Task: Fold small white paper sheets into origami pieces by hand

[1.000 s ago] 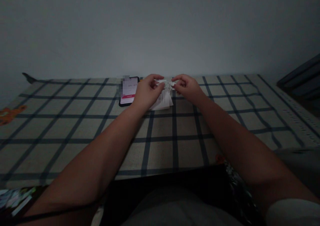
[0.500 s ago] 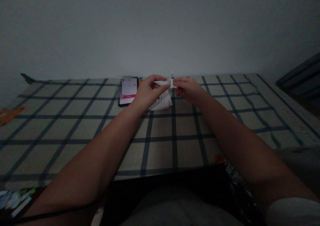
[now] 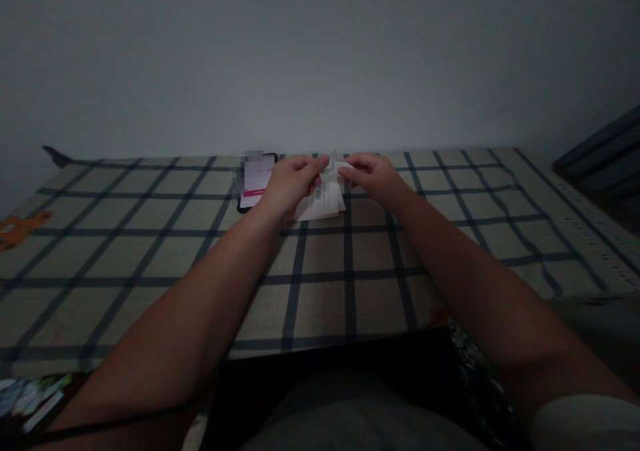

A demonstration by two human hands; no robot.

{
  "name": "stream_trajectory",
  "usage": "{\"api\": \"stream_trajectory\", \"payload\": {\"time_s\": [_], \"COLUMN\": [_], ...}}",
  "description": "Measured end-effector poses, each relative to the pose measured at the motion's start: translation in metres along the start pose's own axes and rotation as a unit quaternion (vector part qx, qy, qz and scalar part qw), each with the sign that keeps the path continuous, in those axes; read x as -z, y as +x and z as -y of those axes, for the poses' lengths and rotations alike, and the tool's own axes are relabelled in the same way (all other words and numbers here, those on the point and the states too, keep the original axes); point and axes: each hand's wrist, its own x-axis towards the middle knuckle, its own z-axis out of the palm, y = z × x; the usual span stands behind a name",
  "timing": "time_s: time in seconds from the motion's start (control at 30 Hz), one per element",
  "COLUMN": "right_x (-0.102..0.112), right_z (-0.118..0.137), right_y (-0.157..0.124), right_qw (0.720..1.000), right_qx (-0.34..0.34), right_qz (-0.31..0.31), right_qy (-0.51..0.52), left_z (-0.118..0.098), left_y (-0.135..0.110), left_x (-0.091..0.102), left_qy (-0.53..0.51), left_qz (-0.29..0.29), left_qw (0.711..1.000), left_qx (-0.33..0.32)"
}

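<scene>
A small folded white paper piece (image 3: pixel 336 166) is pinched between both hands, above the checked tablecloth. My left hand (image 3: pixel 295 179) closes thumb and fingers on its left side. My right hand (image 3: pixel 371 172) grips its right side between thumb and forefinger. Beneath them lie white printed paper sheets (image 3: pixel 323 202), partly covered by my left hand. Just left of that hand is a phone (image 3: pixel 256 179) with a lit screen and a pink band, lying flat. Poor light hides the finer folds of the held paper.
A blue-checked cloth (image 3: pixel 320 304) covers the table, which meets a plain wall (image 3: pixel 320 58) at the back. An orange printed figure (image 3: pixel 24 230) shows at the left. A dark slatted object (image 3: pixel 605 151) stands at the right. Something colourful (image 3: pixel 35 398) lies at the lower left.
Both hands have turned a little, and the left thumb now lies on top. The paper piece between them has shifted slightly left and its upright tip sits lower. Phone and sheets have stayed put.
</scene>
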Motion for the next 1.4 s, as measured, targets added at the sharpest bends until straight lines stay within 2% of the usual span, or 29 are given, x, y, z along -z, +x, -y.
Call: {"api": "stream_trajectory", "payload": {"time_s": [0.27,0.47,0.6,0.8,0.97,1.07,1.17,1.4], "right_x": [0.0,0.0,0.0,0.002,0.005,0.006,0.006,0.006], "right_z": [-0.001,-0.001,-0.001,-0.006,-0.008,-0.007,-0.006,-0.01], "right_y": [0.0,0.001,0.001,0.003,0.004,0.003,0.002,0.003], "right_qw": [0.997,0.987,0.987,0.996,0.999,0.997,0.996,0.996], "right_qx": [-0.038,-0.068,-0.061,-0.011,0.048,0.077,0.082,0.067], "right_qz": [0.011,0.036,0.021,-0.007,-0.017,-0.009,0.001,-0.009], "right_qy": [0.064,0.14,0.148,0.093,0.004,-0.027,-0.04,-0.053], "left_z": [-0.003,0.0,-0.002,-0.005,-0.009,-0.01,-0.009,-0.005], "left_y": [-0.002,0.002,-0.001,-0.005,-0.005,-0.006,-0.006,-0.004], "left_x": [0.0,-0.001,-0.003,-0.002,-0.001,-0.002,-0.003,-0.001], "left_qy": [0.042,-0.011,-0.044,-0.028,-0.026,-0.015,-0.016,0.002], "left_qz": [-0.013,0.016,0.016,0.017,0.011,0.027,0.042,0.025], "left_qw": [0.998,0.999,0.998,0.998,1.0,0.999,0.999,0.999], "left_qx": [-0.048,-0.04,-0.029,-0.062,-0.001,0.012,0.007,-0.034]}}
